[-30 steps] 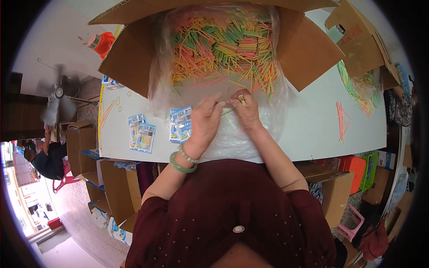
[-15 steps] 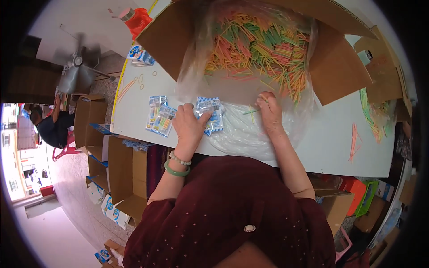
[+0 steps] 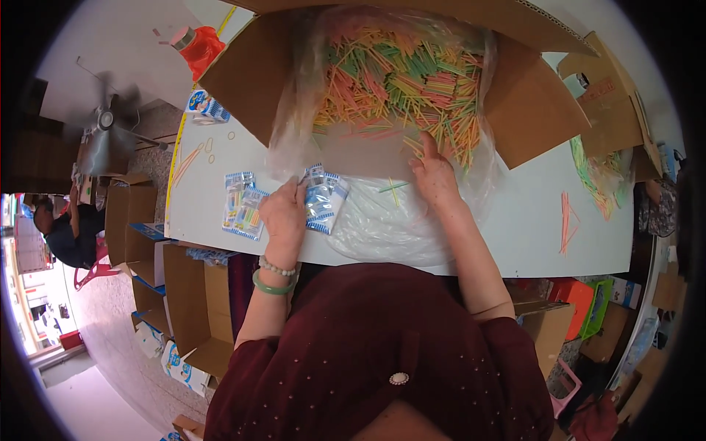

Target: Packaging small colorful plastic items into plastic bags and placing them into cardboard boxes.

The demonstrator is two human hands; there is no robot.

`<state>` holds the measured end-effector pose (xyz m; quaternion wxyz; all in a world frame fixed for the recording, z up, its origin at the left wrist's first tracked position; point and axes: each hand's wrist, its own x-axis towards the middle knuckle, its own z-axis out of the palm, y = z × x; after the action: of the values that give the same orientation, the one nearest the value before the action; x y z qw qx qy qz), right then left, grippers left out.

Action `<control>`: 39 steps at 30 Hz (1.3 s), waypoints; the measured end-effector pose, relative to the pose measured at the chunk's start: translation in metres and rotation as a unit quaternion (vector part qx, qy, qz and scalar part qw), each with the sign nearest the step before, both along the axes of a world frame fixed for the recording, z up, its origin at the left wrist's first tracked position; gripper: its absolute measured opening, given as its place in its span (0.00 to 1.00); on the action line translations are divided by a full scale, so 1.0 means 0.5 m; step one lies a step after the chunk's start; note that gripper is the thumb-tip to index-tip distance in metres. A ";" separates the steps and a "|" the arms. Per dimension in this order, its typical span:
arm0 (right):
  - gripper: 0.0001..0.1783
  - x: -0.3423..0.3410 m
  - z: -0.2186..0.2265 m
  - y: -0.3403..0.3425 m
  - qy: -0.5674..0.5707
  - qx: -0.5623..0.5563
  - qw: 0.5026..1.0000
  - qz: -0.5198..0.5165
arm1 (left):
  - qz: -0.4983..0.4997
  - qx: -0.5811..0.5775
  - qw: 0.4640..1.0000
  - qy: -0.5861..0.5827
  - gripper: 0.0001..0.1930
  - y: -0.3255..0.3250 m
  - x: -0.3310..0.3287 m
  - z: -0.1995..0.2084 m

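Note:
Small clear packets with blue-and-white printed ends lie in two groups on the white table point(image 3: 529, 235). My left hand point(image 3: 282, 211) is between the groups, its bent fingers closed on the edge of a packet point(image 3: 323, 207) in the right-hand group. Coloured sticks show through the left-hand packets point(image 3: 246, 209). My right hand point(image 3: 437, 178) is open and palm down, index finger stretched toward the loose thin sticks point(image 3: 404, 84), pink, yellow, green and orange, heaped in a plastic-lined cardboard box point(image 3: 533, 103). A few crossed sticks point(image 3: 394, 189) lie on the clear plastic liner point(image 3: 390, 228) left of this hand.
Rubber bands point(image 3: 209, 145) and pink sticks point(image 3: 187, 163) lie at the table's left. More pink sticks point(image 3: 565, 224) lie at the right, near a bag of sticks point(image 3: 594, 184). A blue-and-white carton point(image 3: 208, 108) stands beside the box. Open cartons point(image 3: 198, 294) crowd the left floor.
My right hand has opened and reached forward toward the heap. My left hand has drawn slightly left, and the right-hand packets have shifted, one now sticking out at the top. The view has shifted slightly.

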<state>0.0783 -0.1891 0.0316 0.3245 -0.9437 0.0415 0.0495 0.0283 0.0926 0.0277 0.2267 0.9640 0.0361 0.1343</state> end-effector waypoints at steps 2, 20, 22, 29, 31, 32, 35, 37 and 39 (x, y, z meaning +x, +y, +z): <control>0.29 0.004 -0.012 -0.009 -0.018 -0.008 1.000 0.001 | -0.014 0.122 0.992 -0.039 0.11 -0.007 -0.007 0.032; 0.18 -0.037 0.067 0.046 0.091 0.373 0.912 0.145 | -0.142 -0.653 0.722 0.179 0.10 -0.166 0.019 0.066; 0.16 -0.041 0.075 0.046 0.072 0.292 0.946 0.118 | -0.156 -0.644 0.727 0.181 0.09 -0.164 0.019 0.063; 0.09 -0.063 0.078 0.039 0.070 0.408 0.908 0.073 | -0.180 -0.487 0.834 0.189 0.03 -0.136 0.028 0.043; 0.08 -0.067 0.104 0.035 0.078 0.488 0.868 0.042 | -0.160 -0.494 0.829 0.207 0.02 -0.135 0.031 0.041; 0.08 -0.068 0.114 0.034 0.086 0.564 0.821 0.011 | -0.141 -0.532 0.805 0.221 0.02 -0.142 0.031 0.056; 0.08 -0.071 0.121 0.037 0.013 0.660 0.751 -0.016 | -0.156 -0.500 0.826 0.209 0.05 -0.140 0.028 0.045; 0.08 -0.065 0.124 0.048 -0.011 0.674 0.739 -0.020 | -0.189 -0.427 0.866 0.180 0.07 -0.140 0.025 0.036; 0.08 -0.059 0.121 0.056 -0.034 0.686 0.727 -0.024 | -0.214 -0.409 0.872 0.162 0.10 -0.148 0.022 0.034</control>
<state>0.0489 -0.1612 0.0919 0.8854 -0.4640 0.0079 0.0247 0.0392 0.0187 0.0445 0.6147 0.7776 -0.0830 -0.1024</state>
